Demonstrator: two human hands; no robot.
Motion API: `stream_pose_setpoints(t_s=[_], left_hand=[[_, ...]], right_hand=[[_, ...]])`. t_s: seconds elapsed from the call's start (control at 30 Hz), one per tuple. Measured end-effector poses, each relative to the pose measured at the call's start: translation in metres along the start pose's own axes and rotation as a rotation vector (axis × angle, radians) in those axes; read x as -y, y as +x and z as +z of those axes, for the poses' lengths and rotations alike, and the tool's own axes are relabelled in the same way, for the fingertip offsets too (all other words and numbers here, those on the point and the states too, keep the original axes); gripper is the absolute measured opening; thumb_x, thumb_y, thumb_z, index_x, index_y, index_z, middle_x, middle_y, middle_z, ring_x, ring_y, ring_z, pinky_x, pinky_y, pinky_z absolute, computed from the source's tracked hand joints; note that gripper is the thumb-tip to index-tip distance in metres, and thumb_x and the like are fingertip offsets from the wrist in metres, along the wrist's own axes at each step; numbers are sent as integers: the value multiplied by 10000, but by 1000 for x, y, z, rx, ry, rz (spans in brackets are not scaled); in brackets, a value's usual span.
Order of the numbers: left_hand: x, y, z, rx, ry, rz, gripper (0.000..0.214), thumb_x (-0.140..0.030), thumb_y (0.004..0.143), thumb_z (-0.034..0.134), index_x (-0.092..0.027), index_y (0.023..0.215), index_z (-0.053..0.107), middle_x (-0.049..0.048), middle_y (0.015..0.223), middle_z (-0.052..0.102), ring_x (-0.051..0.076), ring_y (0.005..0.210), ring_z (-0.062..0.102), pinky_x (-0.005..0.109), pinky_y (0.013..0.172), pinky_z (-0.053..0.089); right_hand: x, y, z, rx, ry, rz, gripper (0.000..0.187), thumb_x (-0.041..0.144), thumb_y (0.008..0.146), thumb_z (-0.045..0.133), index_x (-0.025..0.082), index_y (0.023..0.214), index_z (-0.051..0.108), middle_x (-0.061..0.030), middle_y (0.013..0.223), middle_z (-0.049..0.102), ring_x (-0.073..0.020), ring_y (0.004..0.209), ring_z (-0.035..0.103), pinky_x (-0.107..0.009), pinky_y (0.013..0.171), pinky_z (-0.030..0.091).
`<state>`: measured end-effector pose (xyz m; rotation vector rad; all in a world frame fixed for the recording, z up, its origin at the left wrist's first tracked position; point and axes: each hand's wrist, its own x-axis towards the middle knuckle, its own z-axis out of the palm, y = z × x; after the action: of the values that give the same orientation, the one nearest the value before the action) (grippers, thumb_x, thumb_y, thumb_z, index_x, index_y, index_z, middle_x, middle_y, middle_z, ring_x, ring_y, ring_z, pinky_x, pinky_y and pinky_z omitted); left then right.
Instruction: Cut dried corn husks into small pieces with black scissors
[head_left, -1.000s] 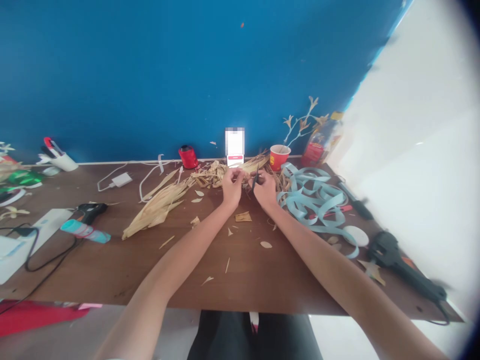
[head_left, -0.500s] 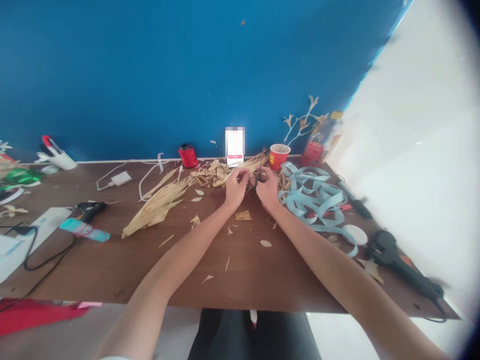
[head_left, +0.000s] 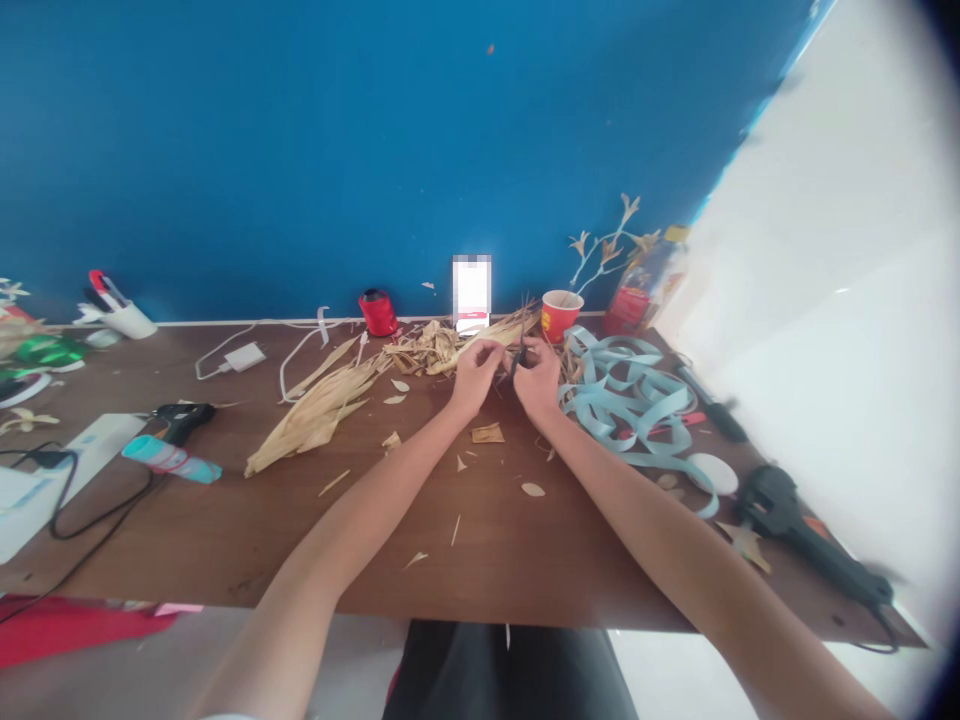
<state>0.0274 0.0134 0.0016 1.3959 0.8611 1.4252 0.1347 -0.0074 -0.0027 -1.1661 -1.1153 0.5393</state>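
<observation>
Much blue ribbon [head_left: 666,408] beside right hand [head_left: 535,378], dry husks [head_left: 429,348] behind.

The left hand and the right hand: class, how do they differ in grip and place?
The right hand holds a dark tool, probably scissors; the left hand shows no tool. The left hand is nearer the lit screen; the right hand, the red cup. Both are bare and curled.

bare hands [head_left: 474,378] | bare forearms [head_left: 386,482] | dark trousers [head_left: 517,675] | whitish sleeve edge [head_left: 231,716]
</observation>
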Motion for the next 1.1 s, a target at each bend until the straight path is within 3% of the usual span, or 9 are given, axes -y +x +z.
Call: stream_pose_setpoints(t_s=[0.17, 0.4, 0.63, 0.9, 1.1], left_hand=[[1, 0, -2, -15, 63, -6, 210, -366, 825, 622, -161, 862, 644, 22, 753, 655, 134, 698, 593, 260, 693, 461], [2, 0, -4, 26, 176, 75, 182, -324, 834, 615, -156, 854, 684, 70, 920, 700, 174, 868, 641, 311, 844, 489], [1, 0, -3, 24, 183, 73, 186, -326, 844, 604, -152, 834, 670, 55, 829, 683, 141, 677, 611, 293, 709, 508], [2, 0, -5, 35, 248, 139, 151, -281, 842, 602, -155, 839, 685, 76, 911, 693, 167, 833, 639, 301, 784, 513], [-1, 0, -5, 45, 200, 112, 168, -295, 836, 606, -161, 850, 707, 77, 921, 704, 181, 869, 649, 326, 832, 506]], right_hand=[[1, 0, 0, -16, -34, -9, 366, 353, 699, 677, 163, 1008, 632, -42, 818, 694, -186, 702, 633, -316, 684, 519], [-1, -1, -2, -18, -85, 1, 394, 290, 681, 642, 166, 1055, 630, -27, 776, 694, -183, 656, 631, -320, 673, 521], [2, -2, -2, 12, -133, -2, 332, 310, 705, 616, 155, 992, 682, -56, 787, 714, -199, 663, 654, -330, 699, 530], [1, -1, -3, 17, -147, -5, 360, 302, 696, 628, 156, 1024, 658, -48, 758, 704, -214, 690, 659, -335, 708, 528], [2, -2, -2, -4, -113, -37, 399, 268, 674, 641, 177, 1062, 618, -59, 881, 717, -214, 745, 668, -338, 739, 527]])
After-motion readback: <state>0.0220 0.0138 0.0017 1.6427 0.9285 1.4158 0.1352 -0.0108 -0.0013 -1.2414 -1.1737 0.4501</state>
